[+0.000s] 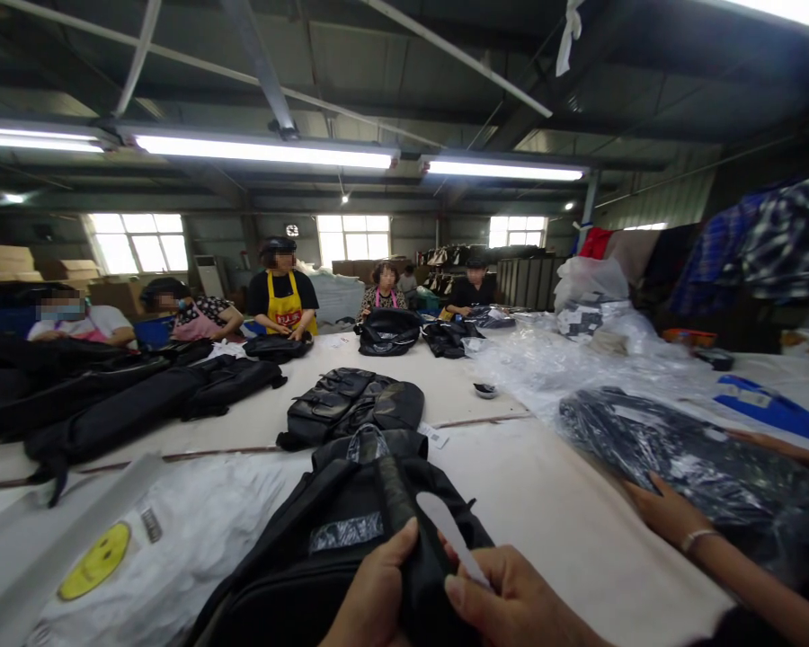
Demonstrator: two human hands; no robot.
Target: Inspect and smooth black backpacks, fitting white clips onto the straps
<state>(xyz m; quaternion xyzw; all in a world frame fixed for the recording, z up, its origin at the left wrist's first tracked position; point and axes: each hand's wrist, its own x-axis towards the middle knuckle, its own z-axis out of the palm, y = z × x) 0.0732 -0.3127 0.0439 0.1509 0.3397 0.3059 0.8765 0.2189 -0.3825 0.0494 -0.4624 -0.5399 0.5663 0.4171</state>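
A black backpack (pixel 297 530) lies in front of me, with a camouflage-patterned strip and a clear plastic patch on it. My left hand (pixel 370 589) grips a fold of it, thumb on top. My right hand (pixel 505 598) is closed beside it, pinching a flat white strip with a rounded end (pixel 445 530); its exact kind is unclear. The right fingertips are close against the backpack's black fabric. Just beyond lies another black backpack with camouflage parts (pixel 357 404), and a white tag (pixel 435 436) rests near it.
On the right, a co-worker's hands (pixel 674 512) touch a plastic-wrapped black bag (pixel 647 440). White plastic bags (pixel 195 530) lie at left, below black bags (pixel 128 404). A small dark dish (pixel 485 391) sits on the white table (pixel 512 476). Several people work across it.
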